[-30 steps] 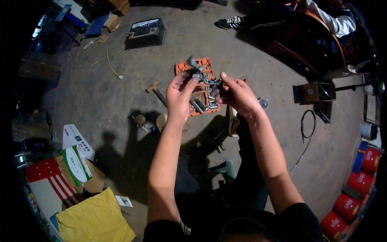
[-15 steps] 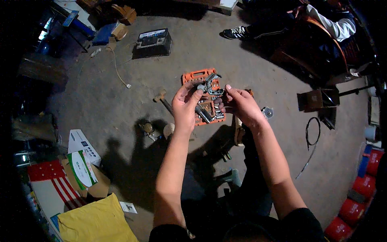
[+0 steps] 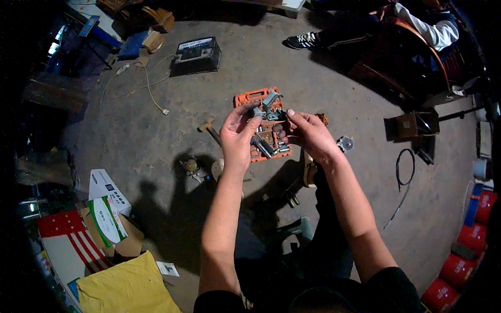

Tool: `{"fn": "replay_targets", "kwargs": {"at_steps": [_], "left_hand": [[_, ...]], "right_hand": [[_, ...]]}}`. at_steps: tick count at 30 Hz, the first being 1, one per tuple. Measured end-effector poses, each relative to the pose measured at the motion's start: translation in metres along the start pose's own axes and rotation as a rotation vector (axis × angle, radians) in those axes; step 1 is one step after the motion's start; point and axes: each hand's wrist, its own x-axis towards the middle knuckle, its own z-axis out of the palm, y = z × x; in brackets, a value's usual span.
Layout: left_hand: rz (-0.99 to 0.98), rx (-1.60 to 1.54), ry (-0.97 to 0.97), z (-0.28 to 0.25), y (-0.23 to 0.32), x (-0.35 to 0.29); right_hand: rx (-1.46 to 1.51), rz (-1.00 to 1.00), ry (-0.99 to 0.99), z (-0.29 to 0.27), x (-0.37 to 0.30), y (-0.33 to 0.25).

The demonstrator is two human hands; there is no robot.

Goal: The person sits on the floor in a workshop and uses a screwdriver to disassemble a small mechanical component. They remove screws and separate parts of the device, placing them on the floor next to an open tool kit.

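Between my hands, above an orange socket set case (image 3: 252,97), is a grey metal part (image 3: 271,100) with a bracket-like shape. My left hand (image 3: 239,130) grips its left side, thumb and fingers closed around it. Across from it, my right hand (image 3: 312,134) has its thumb and fingertips pinched at the part's right end; whether a small piece sits in that pinch is too small to make out. Sockets and other metal tools lie in the case below. Left of my left hand a hammer (image 3: 207,125) lies on the floor, its handle partly covered by the hand.
A black car battery (image 3: 195,57) and a pale cable (image 3: 148,83) lie farther off. Small metal parts (image 3: 193,168) are at lower left, a round metal part (image 3: 345,144) right. Boxes (image 3: 108,190) and a yellow cloth (image 3: 128,287) fill the near left. Another person sits at far right.
The grey part has turned in my hands, so a broader flat face now shows. My right hand has shifted slightly left, closer to the part.
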Motion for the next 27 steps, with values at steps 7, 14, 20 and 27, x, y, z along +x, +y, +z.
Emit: {"fn": "replay_targets", "kwargs": {"at_steps": [7, 14, 20, 27], "left_hand": [[0.068, 0.214, -0.042, -0.006, -0.006, 0.004], [0.416, 1.178, -0.289, 0.006, -0.072, -0.031], [0.650, 1.568, -0.859, -0.029, -0.171, -0.083], [0.584, 1.692, -1.135, -0.024, -0.147, -0.134]], "right_hand": [[-0.771, -0.234, 0.247, -0.010, 0.010, 0.004], [-0.473, -0.683, 0.426, -0.034, -0.025, -0.005], [-0.280, -0.661, 0.287, -0.031, -0.061, -0.023], [0.014, -0.719, 0.059, 0.082, -0.184, -0.103]]}}
